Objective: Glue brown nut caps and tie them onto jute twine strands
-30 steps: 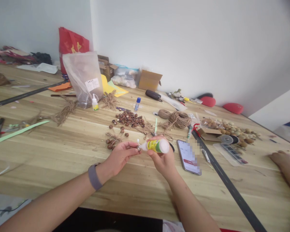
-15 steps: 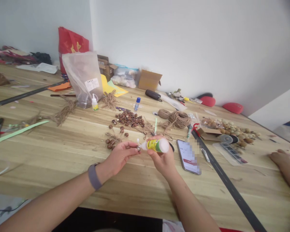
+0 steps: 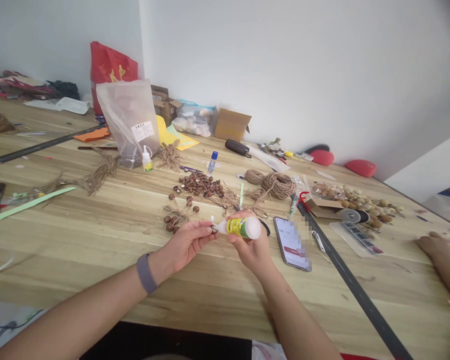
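My right hand (image 3: pixel 252 248) is closed around a glue bottle (image 3: pixel 237 227) with a yellow and green label, tipped sideways so its nozzle points left. The nozzle meets a small brown nutshell piece (image 3: pixel 214 229) pinched in the fingertips of my left hand (image 3: pixel 185 244); the fingers hide most of it. The bottle's white cap hangs beside the nozzle. Just beyond my hands lies a pile of brown nutshells (image 3: pixel 200 184). Several round brown nuts (image 3: pixel 169 223) with twine rest close to my left hand.
A phone (image 3: pixel 292 243) lies to the right of my right hand. Twine coils (image 3: pixel 278 185), a glue stick (image 3: pixel 213 162), a second glue bottle (image 3: pixel 147 159) and a translucent bag (image 3: pixel 129 120) stand farther back. Another person's hand (image 3: pixel 435 246) rests at the right edge.
The glue bottle and both hands have shifted very slightly left. The nozzle stays at the nutshell piece, and the grip of both hands looks the same.
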The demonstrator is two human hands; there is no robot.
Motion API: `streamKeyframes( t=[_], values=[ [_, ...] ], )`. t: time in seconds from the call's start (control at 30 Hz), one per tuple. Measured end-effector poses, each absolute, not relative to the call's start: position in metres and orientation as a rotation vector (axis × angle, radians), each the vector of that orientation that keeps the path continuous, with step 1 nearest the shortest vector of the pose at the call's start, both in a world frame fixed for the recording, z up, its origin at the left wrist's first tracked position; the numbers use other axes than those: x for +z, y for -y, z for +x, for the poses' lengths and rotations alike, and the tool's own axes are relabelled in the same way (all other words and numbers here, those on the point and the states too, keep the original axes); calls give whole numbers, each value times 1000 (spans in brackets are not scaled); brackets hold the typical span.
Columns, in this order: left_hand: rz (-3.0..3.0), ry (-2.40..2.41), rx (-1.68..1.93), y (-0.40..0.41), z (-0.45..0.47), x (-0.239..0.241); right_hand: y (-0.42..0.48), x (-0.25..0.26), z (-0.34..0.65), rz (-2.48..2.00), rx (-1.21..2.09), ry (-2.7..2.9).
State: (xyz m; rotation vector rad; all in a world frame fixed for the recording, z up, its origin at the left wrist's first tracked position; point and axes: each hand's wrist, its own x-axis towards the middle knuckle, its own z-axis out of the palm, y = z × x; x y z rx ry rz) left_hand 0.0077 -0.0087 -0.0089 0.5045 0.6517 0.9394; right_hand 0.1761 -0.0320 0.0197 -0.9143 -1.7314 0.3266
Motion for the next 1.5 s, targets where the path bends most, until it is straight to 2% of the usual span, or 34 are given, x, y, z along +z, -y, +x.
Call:
streamKeyframes(
  t=[0.73,1.5],
  values=[
    [638,-655,1017,10,7,-10,32,21,180,-950,351,1680],
    [448,-613,958,8,6,-2,30,15,180,-957,679,1386]
  ],
)
